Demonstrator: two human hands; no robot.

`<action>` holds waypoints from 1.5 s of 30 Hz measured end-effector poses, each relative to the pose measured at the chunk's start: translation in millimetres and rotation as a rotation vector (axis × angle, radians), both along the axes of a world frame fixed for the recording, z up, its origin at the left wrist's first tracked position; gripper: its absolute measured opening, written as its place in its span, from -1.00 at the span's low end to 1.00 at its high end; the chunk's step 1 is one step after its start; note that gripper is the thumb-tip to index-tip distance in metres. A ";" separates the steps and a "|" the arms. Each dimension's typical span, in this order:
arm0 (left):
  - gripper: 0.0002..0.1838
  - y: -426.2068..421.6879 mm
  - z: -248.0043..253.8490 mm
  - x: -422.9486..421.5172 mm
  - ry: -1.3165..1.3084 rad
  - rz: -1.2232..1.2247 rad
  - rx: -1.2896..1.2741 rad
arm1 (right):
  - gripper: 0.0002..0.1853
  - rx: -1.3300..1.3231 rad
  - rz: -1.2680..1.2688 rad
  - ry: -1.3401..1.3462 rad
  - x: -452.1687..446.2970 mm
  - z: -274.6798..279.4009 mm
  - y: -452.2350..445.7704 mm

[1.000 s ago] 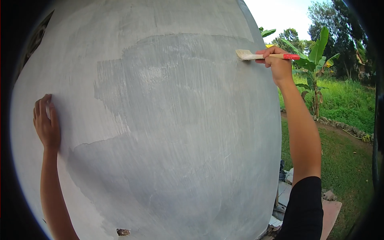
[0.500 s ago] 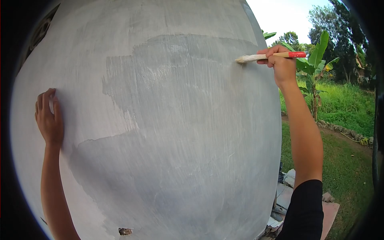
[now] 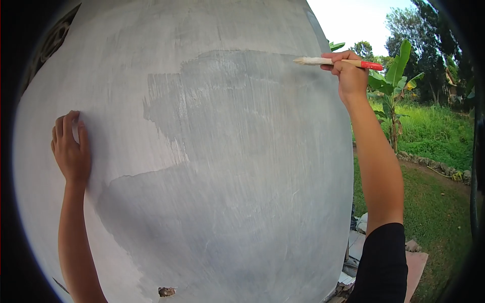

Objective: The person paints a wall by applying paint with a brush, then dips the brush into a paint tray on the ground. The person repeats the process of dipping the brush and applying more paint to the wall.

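Observation:
My right hand (image 3: 352, 76) is closed around the handle of a paintbrush (image 3: 313, 61), which has a red handle end and pale bristles pointing left. The bristle tip is at the wall (image 3: 242, 151), close to the upper edge of a darker grey, wet-looking patch. Whether the bristles press on the surface, I cannot tell. On the left, my left hand (image 3: 72, 146) rests against the lighter part of the wall, its fingers slightly bent and the thumb apart, holding nothing.
A small hole (image 3: 166, 292) breaks the wall low down. A dark patterned opening (image 3: 53, 40) is at upper left. Beyond the wall's right edge are broken slabs (image 3: 356, 242), grass (image 3: 429, 217) and a banana plant (image 3: 396, 76).
The brush in my right hand has moved up the wall, nearer the dark patch's upper edge. My left hand stays against the wall; the view has shifted slightly.

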State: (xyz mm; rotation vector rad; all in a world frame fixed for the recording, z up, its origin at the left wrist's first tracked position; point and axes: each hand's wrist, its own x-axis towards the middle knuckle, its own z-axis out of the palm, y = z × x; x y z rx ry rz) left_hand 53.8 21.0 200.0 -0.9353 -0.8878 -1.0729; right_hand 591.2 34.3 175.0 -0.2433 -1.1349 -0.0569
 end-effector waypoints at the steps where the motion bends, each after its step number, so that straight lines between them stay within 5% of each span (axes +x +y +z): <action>1: -0.75 -0.2 -0.4 -1.6 0.016 0.011 0.018 | -0.84 0.098 -0.003 0.026 -10.7 13.6 3.5; 10: -0.76 -4.4 -1.8 5.2 0.031 -0.057 0.003 | -0.91 -0.140 0.014 0.003 -38.7 -27.0 -6.3; 14: -0.77 -4.6 -3.2 6.2 0.033 -0.058 0.007 | -0.89 0.204 0.068 0.053 -65.3 18.1 -7.8; 22: -0.77 -9.6 -2.5 11.2 0.010 -0.084 -0.004 | -0.88 -0.049 0.092 -0.016 -72.2 -31.1 5.6; 29: -0.78 -7.1 -3.3 9.8 0.032 -0.078 0.013 | -0.84 0.204 0.204 -0.019 -128.8 29.5 -4.5; 34: -0.79 -7.8 -3.4 11.1 0.038 -0.104 0.014 | -0.86 0.037 0.012 -0.069 -139.0 -26.6 -0.4; 39: -0.81 -8.0 -3.8 13.4 0.031 -0.130 0.014 | -0.88 0.230 0.076 0.035 -145.4 13.9 -15.1; 42: -0.82 -9.1 -3.8 11.8 0.030 -0.137 0.017 | -0.88 0.110 0.092 -0.005 -149.8 29.3 3.5; 45: -0.83 -8.6 -3.5 12.2 0.035 -0.135 0.028 | -0.90 0.032 -0.031 -0.035 -164.2 -12.7 -2.7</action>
